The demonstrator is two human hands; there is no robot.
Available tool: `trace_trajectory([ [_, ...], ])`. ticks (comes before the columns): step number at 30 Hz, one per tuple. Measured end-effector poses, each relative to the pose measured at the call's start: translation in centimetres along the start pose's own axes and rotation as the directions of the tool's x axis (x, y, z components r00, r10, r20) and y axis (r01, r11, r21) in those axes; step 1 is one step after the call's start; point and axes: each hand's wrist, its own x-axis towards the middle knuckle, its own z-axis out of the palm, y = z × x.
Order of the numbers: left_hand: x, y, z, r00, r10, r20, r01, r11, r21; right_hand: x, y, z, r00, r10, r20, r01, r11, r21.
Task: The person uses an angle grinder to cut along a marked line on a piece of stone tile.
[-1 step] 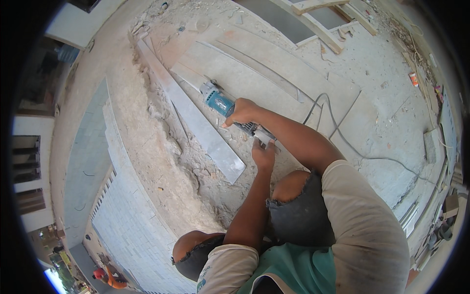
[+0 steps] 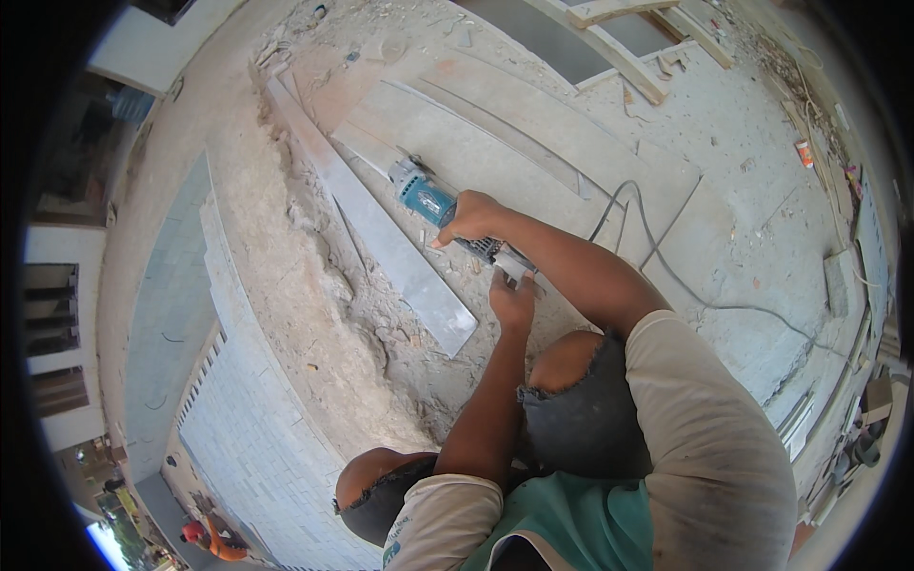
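Observation:
A teal angle grinder with a grey metal head is held low over the ground. My right hand wraps round the middle of its body. Farther back, my left hand closes on the grinder's rear end, beside a pale part there; some of its fingers are hidden. The grinder's head is at the edge of a thin grey slab lying flat. To the left of the tool lies a long, narrow grey strip, its near end close to my left hand.
A black cord loops across the floor on the right. Rubble lines a broken concrete edge, with a tiled surface beyond it. Wooden beams cross an opening at the far right. A person in orange is at lower left.

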Motion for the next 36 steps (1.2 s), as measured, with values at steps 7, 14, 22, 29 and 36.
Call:
trace_trajectory([
  [7,-1.0,0.4,-0.4,1.0,0.015,0.023,-0.014,0.999,-0.033,-0.7,0.0,0.2,1.0,0.024,0.019,-0.025,0.999,0.026],
  [14,-0.3,0.4,0.0,1.0,0.031,0.004,-0.031,1.0,-0.005,-0.6,0.0,-0.4,0.999,0.026,0.018,-0.026,1.0,0.015],
  [22,0.2,-0.7,0.1,0.998,0.064,-0.026,-0.063,0.996,0.057,-0.8,0.2,-0.2,0.999,0.031,0.02,-0.031,1.0,0.001],
  [29,0.2,-0.4,-0.2,0.999,0.039,0.025,-0.041,0.998,0.056,-1.0,0.5,-0.3,0.999,0.032,0.024,-0.032,0.999,0.026],
  [36,0.0,0.1,-0.3,0.999,0.016,0.046,-0.017,1.0,0.013,-1.1,0.7,-0.1,1.0,0.015,0.007,-0.015,0.999,0.031],
])
